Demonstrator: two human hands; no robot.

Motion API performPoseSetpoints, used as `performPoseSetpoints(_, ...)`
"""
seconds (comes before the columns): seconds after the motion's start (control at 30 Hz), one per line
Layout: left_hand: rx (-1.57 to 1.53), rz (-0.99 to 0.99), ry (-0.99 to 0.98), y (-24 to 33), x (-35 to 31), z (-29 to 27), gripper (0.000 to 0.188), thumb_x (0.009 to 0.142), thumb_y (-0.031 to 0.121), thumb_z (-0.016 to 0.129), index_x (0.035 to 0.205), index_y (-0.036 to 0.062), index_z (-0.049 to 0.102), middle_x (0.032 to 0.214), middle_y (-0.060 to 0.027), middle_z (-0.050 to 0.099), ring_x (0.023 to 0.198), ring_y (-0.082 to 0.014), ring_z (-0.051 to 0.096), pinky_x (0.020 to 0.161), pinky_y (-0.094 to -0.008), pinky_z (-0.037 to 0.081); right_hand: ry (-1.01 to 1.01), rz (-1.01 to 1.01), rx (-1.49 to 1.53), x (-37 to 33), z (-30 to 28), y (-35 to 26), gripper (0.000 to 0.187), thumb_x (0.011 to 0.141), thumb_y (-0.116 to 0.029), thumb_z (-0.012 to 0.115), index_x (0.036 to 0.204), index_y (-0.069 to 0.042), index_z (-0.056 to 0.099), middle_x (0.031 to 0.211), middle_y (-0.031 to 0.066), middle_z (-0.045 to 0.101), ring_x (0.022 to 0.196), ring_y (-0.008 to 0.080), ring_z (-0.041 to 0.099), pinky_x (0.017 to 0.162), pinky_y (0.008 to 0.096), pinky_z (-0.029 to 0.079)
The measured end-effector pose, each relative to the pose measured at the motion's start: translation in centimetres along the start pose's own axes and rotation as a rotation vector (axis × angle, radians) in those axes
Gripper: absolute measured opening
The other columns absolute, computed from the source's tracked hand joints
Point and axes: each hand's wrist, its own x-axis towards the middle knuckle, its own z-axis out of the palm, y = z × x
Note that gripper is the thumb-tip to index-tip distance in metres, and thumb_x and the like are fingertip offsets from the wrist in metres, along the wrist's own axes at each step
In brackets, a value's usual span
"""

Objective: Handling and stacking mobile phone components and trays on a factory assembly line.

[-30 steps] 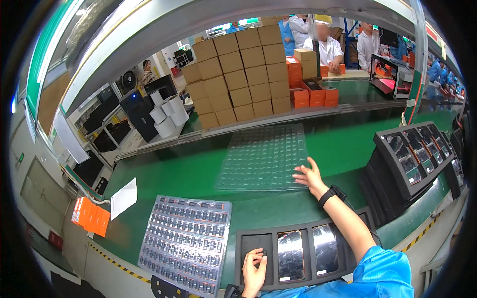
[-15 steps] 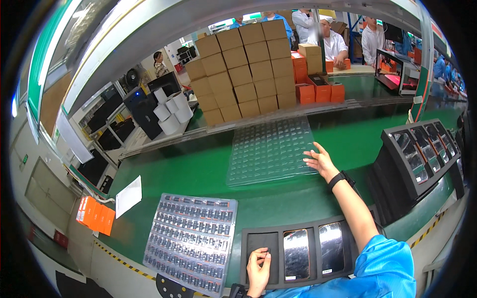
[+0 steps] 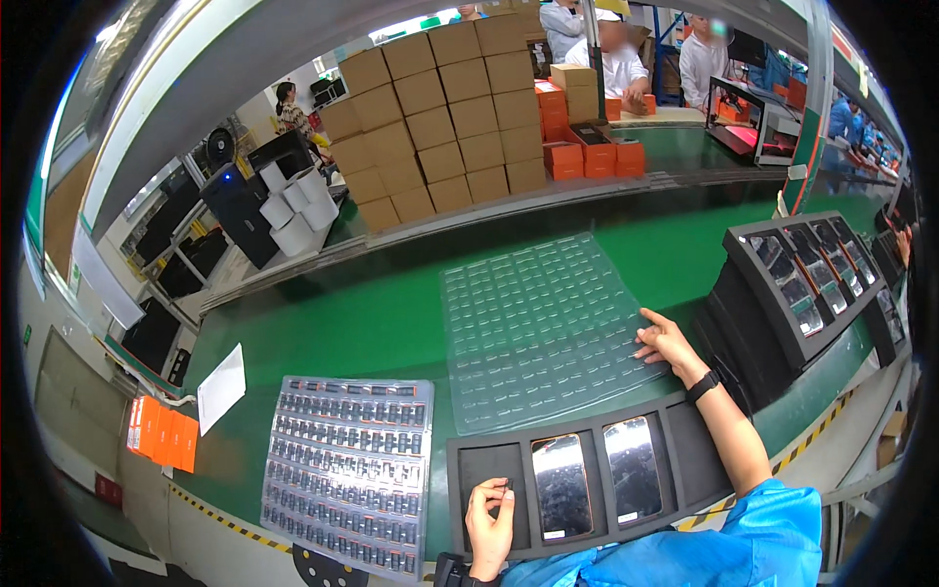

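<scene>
My left hand (image 3: 489,525) is closed in a pinch on a small black part (image 3: 509,484), too small to make out fully. It is over the vacant leftmost pocket of a black foam tray (image 3: 518,445). Two dark-screened phones (image 3: 561,494) (image 3: 634,470) lie in the pockets to its right. My right hand (image 3: 669,344) grips the right edge of a clear plastic blister tray (image 3: 533,338), index finger stretched out. That sheet lies behind the foam tray, its cavities showing no parts. Left of the foam tray, another blister tray (image 3: 347,470) holds rows of small black parts.
On the right stands a stack of black foam trays (image 3: 753,293) with phones on top. Brown cartons (image 3: 440,117) are piled at the back, beside orange boxes (image 3: 597,157). Orange boxes (image 3: 161,435) and a white paper (image 3: 222,389) are at the left. People in work clothes sit beyond.
The clear blister tray has come nearer and turned slightly, with my right hand now on its edge. My left hand keeps its pinch over the same pocket. The whole view has shifted.
</scene>
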Motion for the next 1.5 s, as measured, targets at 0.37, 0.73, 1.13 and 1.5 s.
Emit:
performPoseSetpoints(0.37,-0.01,0.004,-0.015,-1.2,0.1,0.6,0.011,0.096,0.005,0.067,0.094,0.0017,0.056,0.119,-0.0145,0.065,0.1,-0.0186,0.064,0.082,-0.0292,0.054,0.165,-0.466,-0.837,-4.9,-0.9,1.6,0.063,0.09,-0.023,0.072,0.145,-0.004,0.048,0.148,0.0248,0.04,0.138,0.0425,0.038,0.115,0.0501,0.035)
performPoseSetpoints(0.73,0.009,-0.009,0.001,-0.1,-0.5,0.5,0.015,0.097,0.007,0.068,0.092,0.0002,0.056,0.109,-0.0157,0.07,0.092,-0.018,0.068,0.081,-0.0296,0.055,-0.075,-0.565,-1.023,-20.0,0.4,-1.3,0.049,0.091,-0.021,0.07,0.136,-0.009,0.057,0.145,0.0225,0.047,0.137,0.0424,0.042,0.115,0.051,0.035)
performPoseSetpoints(1.13,0.239,0.193,-0.068,1.5,-0.7,2.0,0.011,0.09,-0.001,0.068,0.09,-0.0009,0.058,0.107,-0.0136,0.065,0.092,-0.0197,0.065,0.082,-0.0314,0.055,-0.029,-0.583,-0.952,-23.5,1.5,1.5,0.042,0.09,-0.017,0.071,0.129,-0.007,0.06,0.143,0.0221,0.049,0.137,0.0442,0.043,0.113,0.0519,0.037)
performPoseSetpoints(1.5,0.314,0.237,-0.051,2.3,-1.5,2.2,0.014,0.09,0.005,0.069,0.088,0.0012,0.056,0.115,-0.0177,0.065,0.108,-0.0316,0.062,0.095,-0.0414,0.048,-0.13,-0.654,-0.95,-22.6,2.6,1.1,0.038,0.096,-0.019,0.064,0.131,-0.007,0.058,0.142,0.0225,0.051,0.136,0.0378,0.046,0.113,0.0542,0.036)
